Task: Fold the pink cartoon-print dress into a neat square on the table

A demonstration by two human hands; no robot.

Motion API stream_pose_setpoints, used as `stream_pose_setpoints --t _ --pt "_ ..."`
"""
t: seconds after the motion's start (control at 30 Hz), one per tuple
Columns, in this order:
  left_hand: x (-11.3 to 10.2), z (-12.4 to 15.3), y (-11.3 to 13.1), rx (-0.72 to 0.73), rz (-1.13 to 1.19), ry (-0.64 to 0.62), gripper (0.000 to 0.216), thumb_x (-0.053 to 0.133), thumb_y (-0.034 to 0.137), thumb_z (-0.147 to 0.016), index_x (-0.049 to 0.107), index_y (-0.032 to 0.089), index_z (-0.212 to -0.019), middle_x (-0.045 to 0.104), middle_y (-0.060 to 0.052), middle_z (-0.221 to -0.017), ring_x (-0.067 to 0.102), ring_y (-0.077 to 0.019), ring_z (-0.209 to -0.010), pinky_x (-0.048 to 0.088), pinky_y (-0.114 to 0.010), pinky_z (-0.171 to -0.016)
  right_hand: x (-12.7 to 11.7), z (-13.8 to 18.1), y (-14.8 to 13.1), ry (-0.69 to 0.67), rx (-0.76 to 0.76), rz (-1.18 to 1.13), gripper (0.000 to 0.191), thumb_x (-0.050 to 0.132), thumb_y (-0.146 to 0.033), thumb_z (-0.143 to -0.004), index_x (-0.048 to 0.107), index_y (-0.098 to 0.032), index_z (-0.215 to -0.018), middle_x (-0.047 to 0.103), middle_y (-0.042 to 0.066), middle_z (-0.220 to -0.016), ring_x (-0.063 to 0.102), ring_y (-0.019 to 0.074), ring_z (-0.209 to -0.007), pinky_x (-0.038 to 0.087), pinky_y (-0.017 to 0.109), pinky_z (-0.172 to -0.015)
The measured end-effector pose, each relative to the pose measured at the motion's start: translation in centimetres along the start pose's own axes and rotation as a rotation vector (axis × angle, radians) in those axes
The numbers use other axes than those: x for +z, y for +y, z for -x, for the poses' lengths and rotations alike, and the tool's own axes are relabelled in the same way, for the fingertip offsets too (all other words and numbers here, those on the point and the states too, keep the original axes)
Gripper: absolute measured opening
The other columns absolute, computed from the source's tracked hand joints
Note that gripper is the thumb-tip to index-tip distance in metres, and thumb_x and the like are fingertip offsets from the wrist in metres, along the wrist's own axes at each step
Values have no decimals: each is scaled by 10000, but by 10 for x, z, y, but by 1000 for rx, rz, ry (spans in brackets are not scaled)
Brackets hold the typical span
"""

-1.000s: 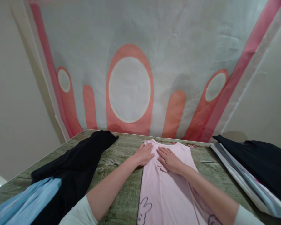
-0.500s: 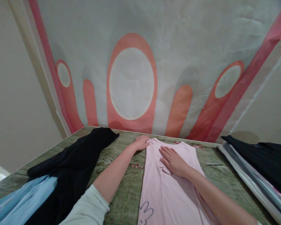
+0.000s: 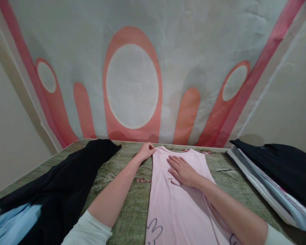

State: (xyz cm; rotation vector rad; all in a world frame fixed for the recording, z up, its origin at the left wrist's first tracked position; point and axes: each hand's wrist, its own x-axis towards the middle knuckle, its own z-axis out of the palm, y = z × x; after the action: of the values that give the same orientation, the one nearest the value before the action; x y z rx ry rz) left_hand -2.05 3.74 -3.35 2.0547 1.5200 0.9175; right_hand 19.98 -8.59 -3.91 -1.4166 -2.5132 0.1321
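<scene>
A pale pink shirt (image 3: 175,204) with a dark line drawing near its lower end lies folded lengthwise on the green wood-patterned table (image 3: 127,190). My left hand (image 3: 145,151) is at the shirt's far left corner, its fingers pinched on the cloth edge. My right hand (image 3: 181,169) lies flat on the upper part of the shirt, with its fingers stretched out and pressing the fabric down.
A black garment (image 3: 63,183) is spread over the table's left side, partly covering a light blue one (image 3: 7,221). A stack of folded clothes (image 3: 277,177), black on top, sits at the right. A wall hanging with orange shapes (image 3: 132,85) rises behind the table.
My left hand slid from flat on the shirt out to its far left corner and closed on the edge. My right hand stayed flat on the shirt.
</scene>
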Motion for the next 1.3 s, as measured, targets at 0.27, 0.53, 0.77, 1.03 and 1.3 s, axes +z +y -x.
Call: stream_pose_setpoints --t 0.27,0.53,0.77,1.03,1.3 --pt "14 -3 -4 -69 196 25 178 531 112 -777 538 123 -954 597 17 -595 536 -94 -476 397 -181 -477 -4 0 -2 -7 5 -8 551 269 -471 -914 331 -184 -1379 290 89 -1445 236 214 -1328 143 414 -1086" --pt "12 -4 -3 27 104 71 155 510 30 -726 613 138 -771 644 -29 -777 592 -130 -741 455 -235 -716 -3 0 -2 -7 15 -49 563 279 -493 -906 344 -185 -1373 288 94 -1445 231 238 -1329 147 447 -1080" --pt "9 21 36 300 -127 -39 232 462 90 -791 617 163 -945 614 -86 -1026 544 -184 -1001 379 -299 -920 -12 -1 34 147 84 -275 541 210 -453 -921 350 -177 -1365 376 86 -1400 348 200 -1278 287 399 -1050" --pt "33 46 48 521 -429 -447 515 310 424 -916 318 154 -1355 282 -112 -1437 213 -212 -1335 140 -367 -1071 -1 19 110 140 241 26 557 269 -437 -901 366 -136 -1359 340 111 -1416 260 239 -1320 213 453 -1070" --pt "29 42 46 516 -486 -415 544 270 447 -921 284 152 -1378 257 -103 -1449 184 -208 -1343 105 -361 -1078 0 22 101 165 330 114 561 271 -440 -905 334 -134 -1372 273 108 -1449 207 240 -1338 162 454 -1076"
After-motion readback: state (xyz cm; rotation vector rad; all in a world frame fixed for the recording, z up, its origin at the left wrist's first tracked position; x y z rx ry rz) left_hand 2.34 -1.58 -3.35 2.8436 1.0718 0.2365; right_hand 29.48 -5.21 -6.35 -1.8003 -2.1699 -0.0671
